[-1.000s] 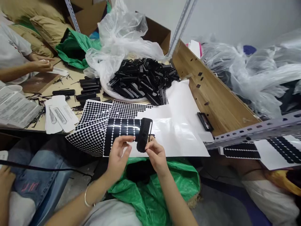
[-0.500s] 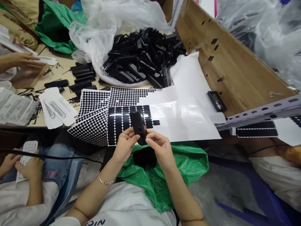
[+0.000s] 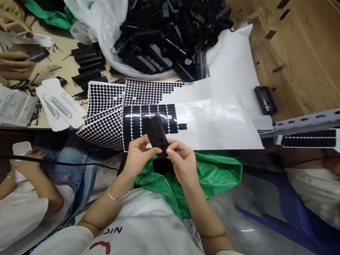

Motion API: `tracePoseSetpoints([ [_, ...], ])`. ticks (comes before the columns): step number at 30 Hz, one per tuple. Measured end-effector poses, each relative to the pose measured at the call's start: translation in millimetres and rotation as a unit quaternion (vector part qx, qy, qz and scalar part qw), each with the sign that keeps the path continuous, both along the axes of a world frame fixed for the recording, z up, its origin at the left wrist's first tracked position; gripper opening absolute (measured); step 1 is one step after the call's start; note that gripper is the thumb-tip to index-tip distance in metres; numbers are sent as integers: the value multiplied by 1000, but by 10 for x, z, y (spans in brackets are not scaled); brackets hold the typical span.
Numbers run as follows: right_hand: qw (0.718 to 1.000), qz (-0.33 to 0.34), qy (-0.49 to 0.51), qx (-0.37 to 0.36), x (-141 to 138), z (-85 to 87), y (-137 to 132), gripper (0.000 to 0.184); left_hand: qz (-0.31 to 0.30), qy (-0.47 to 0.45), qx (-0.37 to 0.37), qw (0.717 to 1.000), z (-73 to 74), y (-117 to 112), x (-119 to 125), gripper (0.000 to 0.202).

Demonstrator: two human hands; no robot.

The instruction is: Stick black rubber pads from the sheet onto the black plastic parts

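Note:
Between my two hands is a black plastic case (image 3: pixel 156 132), long and flat, tilted upright above the sticker sheets. My left hand (image 3: pixel 139 154) is closed on its lower left side, thumb across the face. On the lower right edge, the fingertips of my right hand (image 3: pixel 182 159) pinch the same case; whether a small sticker is also between them I cannot make out. Behind the case lies a sheet of black oblong stickers (image 3: pixel 132 122), its right part bare white backing. Sheets of black round dots (image 3: pixel 103 97) lie beside and beyond it.
A heap of black plastic cases (image 3: pixel 159 42) fills a clear bag (image 3: pixel 106 39) at the back. One black case (image 3: pixel 265 101) rests against the wooden board (image 3: pixel 297 53). Below my hands hangs a green bag (image 3: pixel 217 177). Co-workers' hands (image 3: pixel 16 65) are at the left, near printed cards (image 3: pixel 60 104).
The view has moved closer and lower over the table. The case in my hands has turned to show its broad face more. Both hands keep hold of it.

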State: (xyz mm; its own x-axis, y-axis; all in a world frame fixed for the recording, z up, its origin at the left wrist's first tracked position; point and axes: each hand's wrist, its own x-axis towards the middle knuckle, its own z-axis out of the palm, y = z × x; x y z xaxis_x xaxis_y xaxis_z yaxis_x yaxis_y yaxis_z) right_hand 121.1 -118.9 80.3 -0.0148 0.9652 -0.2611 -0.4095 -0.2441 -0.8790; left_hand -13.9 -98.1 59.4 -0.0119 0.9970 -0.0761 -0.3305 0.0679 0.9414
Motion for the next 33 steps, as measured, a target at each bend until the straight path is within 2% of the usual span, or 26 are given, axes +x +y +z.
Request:
tracePoseSetpoints([
  [7,997,11,70,-39,-7,73,-55,22,-17,47,8,999,4,-28,-53,22],
  [13,1000,-3,-1,-20,-18,88,-90,21,-27,45,2,999,57,-45,-68,23],
  [19,999,-13,-32,2,-50,102,-103,23,-23,29,-15,999,102,-59,-67,24],
  [33,998,-42,-42,34,-94,78,-141,22,-17,49,-2,999,62,-73,-81,23],
])
